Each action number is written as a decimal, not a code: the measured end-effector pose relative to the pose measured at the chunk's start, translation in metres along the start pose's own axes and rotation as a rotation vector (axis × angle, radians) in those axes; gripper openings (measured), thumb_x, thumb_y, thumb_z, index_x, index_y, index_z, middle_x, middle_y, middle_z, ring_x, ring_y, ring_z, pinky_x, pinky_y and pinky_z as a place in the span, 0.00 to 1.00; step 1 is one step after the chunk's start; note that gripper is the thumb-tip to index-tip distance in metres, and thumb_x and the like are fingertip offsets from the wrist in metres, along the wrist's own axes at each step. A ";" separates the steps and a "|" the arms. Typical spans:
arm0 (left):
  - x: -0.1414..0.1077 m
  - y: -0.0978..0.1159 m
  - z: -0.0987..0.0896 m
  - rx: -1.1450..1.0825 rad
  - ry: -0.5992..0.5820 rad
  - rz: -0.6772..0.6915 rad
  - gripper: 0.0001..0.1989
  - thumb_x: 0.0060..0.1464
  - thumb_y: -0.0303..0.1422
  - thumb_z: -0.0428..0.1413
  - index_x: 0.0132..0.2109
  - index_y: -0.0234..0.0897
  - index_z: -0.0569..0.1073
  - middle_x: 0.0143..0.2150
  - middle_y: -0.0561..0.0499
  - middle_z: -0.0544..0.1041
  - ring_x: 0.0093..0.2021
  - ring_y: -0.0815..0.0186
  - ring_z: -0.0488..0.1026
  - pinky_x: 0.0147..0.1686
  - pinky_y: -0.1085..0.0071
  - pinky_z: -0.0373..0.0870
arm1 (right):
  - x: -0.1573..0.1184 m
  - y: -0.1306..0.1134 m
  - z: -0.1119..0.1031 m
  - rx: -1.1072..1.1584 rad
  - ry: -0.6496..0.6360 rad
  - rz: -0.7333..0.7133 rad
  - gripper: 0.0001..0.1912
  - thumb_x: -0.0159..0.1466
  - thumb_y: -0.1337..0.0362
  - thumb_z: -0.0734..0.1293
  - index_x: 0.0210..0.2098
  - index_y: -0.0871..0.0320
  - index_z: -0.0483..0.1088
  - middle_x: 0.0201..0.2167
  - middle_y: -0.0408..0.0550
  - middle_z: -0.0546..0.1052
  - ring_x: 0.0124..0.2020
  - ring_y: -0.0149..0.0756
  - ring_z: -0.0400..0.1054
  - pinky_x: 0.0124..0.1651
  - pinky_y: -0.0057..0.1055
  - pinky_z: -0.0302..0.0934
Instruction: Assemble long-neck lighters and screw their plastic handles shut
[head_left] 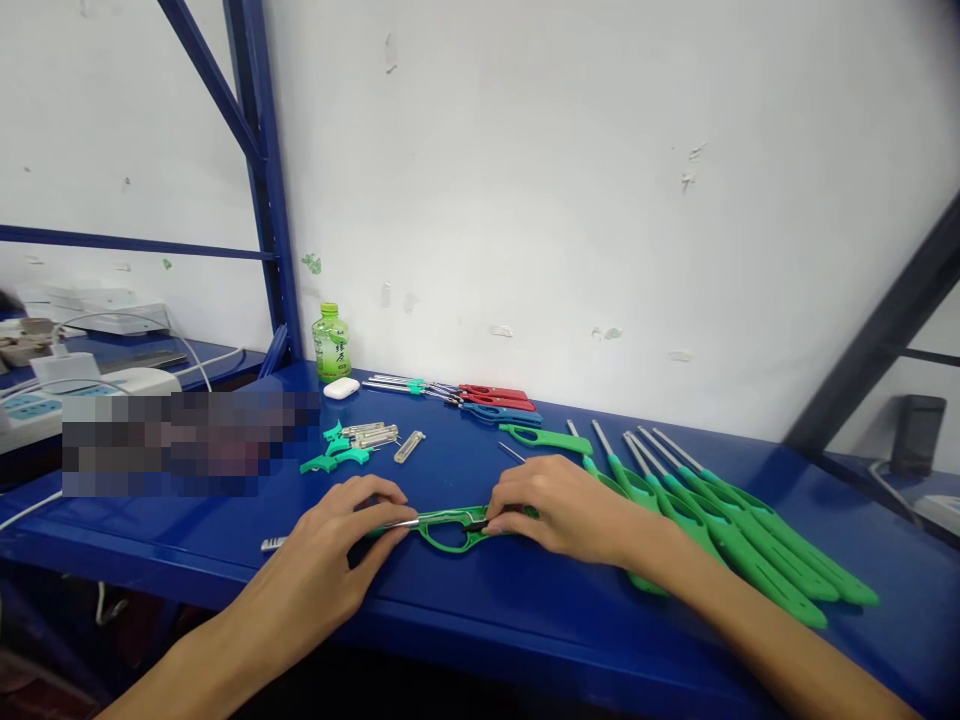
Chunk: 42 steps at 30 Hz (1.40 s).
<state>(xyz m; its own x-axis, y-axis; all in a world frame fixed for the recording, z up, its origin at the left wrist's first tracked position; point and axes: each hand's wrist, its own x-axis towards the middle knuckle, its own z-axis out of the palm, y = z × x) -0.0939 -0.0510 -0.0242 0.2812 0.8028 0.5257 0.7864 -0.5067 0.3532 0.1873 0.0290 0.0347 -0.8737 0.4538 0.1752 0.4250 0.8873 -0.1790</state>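
A green lighter body (450,546) with a looped trigger opening lies between my hands near the front of the blue table. My left hand (349,530) pinches its metal tube between thumb and fingers. My right hand (536,500) has its fingertips closed on a small black part at the body's right end; the fingers partly hide that end. Beyond my right hand lies a separate green handle piece (551,439). Several green lighters with metal tubes (750,530) are fanned out at the right, partly behind my right forearm.
Teal triggers (352,455) and clear fuel tanks (407,447) lie at the left on the table (450,620). Behind them are a bottle (331,345), a white case (341,388), red lighters (499,398) and a blue one (502,414). A power strip (142,385) is far left.
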 end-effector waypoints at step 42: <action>0.048 -0.086 -0.038 0.246 -0.012 -0.100 0.15 0.60 0.43 0.53 0.38 0.44 0.83 0.40 0.43 0.82 0.44 0.49 0.77 0.42 0.59 0.72 | -0.001 -0.007 -0.005 -0.015 -0.016 0.075 0.09 0.72 0.59 0.68 0.42 0.52 0.82 0.34 0.43 0.85 0.33 0.36 0.77 0.36 0.31 0.56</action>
<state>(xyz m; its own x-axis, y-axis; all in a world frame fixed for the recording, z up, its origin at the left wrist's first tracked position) -0.1687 0.0187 -0.0002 0.2009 0.8497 0.4875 0.9203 -0.3343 0.2034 0.1865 0.0224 0.0401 -0.8428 0.5178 0.1468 0.4927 0.8521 -0.1765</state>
